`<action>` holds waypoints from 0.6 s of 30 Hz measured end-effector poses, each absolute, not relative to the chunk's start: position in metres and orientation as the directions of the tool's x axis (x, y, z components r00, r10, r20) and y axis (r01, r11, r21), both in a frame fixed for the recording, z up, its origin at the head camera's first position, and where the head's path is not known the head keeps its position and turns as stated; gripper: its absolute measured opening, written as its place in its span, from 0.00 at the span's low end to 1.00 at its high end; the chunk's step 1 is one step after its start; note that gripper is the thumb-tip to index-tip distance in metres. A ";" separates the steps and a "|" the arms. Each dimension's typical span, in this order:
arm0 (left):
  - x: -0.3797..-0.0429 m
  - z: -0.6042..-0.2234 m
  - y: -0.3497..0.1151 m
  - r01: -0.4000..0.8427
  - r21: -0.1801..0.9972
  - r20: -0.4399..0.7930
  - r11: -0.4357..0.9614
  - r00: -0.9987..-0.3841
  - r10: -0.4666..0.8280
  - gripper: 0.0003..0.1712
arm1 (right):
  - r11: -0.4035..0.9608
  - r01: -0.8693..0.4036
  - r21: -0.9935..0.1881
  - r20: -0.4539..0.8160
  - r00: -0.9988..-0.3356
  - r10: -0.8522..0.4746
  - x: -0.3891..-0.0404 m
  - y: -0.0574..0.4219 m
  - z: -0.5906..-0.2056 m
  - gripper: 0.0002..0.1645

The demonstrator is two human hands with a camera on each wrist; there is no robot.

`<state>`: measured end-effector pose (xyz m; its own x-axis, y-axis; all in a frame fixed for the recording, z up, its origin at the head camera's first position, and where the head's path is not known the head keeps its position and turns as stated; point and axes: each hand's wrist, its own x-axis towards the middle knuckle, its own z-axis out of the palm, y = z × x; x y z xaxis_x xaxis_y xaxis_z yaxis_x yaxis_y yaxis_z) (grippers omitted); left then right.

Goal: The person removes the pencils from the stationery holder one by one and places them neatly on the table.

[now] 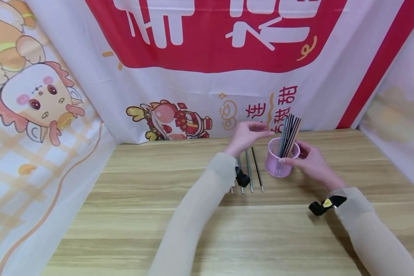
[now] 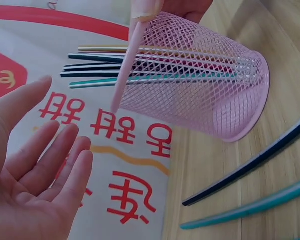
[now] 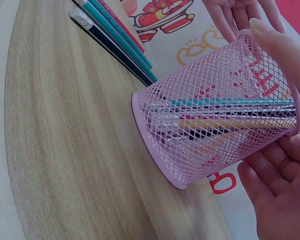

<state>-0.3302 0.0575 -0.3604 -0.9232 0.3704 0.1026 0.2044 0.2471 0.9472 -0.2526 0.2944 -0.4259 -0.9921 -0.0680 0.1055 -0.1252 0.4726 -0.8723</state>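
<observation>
My right hand (image 1: 312,164) grips a pink mesh pencil cup (image 1: 273,166) by its rim, thumb on the near side and fingers round the outer wall. Inside lean several pencils (image 1: 289,136), teal, black and yellowish, their eraser ends at the bottom. To the cup's left, my left hand (image 1: 245,137) hovers with fingers extended, holding nothing; the left wrist view has its palm (image 2: 35,195) facing the cup's mouth. Beneath the left wrist, a row of pencils lies on the table, among them a black pencil (image 1: 257,168) and a teal pencil (image 1: 249,171).
The wood-grain table (image 1: 134,214) ends at a printed cloth backdrop (image 1: 193,88) just behind the cup. More printed cloth (image 1: 55,161) hangs along the left side, and a pale cloth (image 1: 396,99) on the right. Black wrist cameras (image 1: 242,177) sit on both forearms.
</observation>
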 end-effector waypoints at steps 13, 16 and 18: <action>-0.331 -0.374 0.092 0.202 0.925 0.071 0.322 -0.923 0.377 0.25 | 0.476 -0.095 -0.875 0.083 -0.996 -0.045 -0.256 0.294 -0.427 0.52; -0.330 -0.381 0.096 0.210 0.926 0.089 0.314 -0.929 0.359 0.21 | 0.481 -0.107 -0.870 0.093 -0.994 -0.054 -0.255 0.294 -0.427 0.51; -0.330 -0.385 0.098 0.224 0.928 0.110 0.299 -0.928 0.355 0.19 | 0.487 -0.119 -0.865 0.103 -0.993 -0.059 -0.254 0.294 -0.426 0.51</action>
